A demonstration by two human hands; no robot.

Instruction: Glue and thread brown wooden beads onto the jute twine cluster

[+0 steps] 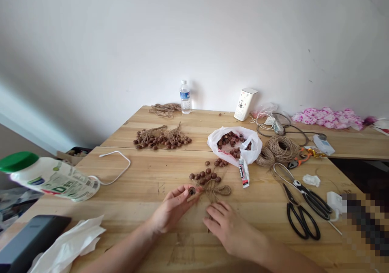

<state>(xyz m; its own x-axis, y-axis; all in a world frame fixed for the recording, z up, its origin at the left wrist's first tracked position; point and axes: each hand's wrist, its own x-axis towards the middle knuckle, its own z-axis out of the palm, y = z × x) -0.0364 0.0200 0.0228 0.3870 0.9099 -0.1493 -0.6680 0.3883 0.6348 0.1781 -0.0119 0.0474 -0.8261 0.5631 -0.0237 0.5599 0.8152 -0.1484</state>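
My left hand [172, 209] pinches a small brown nut [192, 191] between thumb and fingertips, just left of a jute twine bundle [216, 192] tied with a bow. My right hand [226, 223] rests palm down on the wooden table [142, 183], fingers curled over the lower end of that twine bundle. A cluster of brown nuts [206, 175] on twine lies just beyond both hands. A glue tube [243, 173] lies to the right of it.
A white bag of nuts [235, 143], a twine coil [278, 149], black scissors [300, 208], pliers [299, 158], more nut bundles [161, 139], a water bottle [184, 97], a white cable [114, 167], a lying green-capped bottle [48, 176], tissue [71, 242] and a dark device [28, 238].
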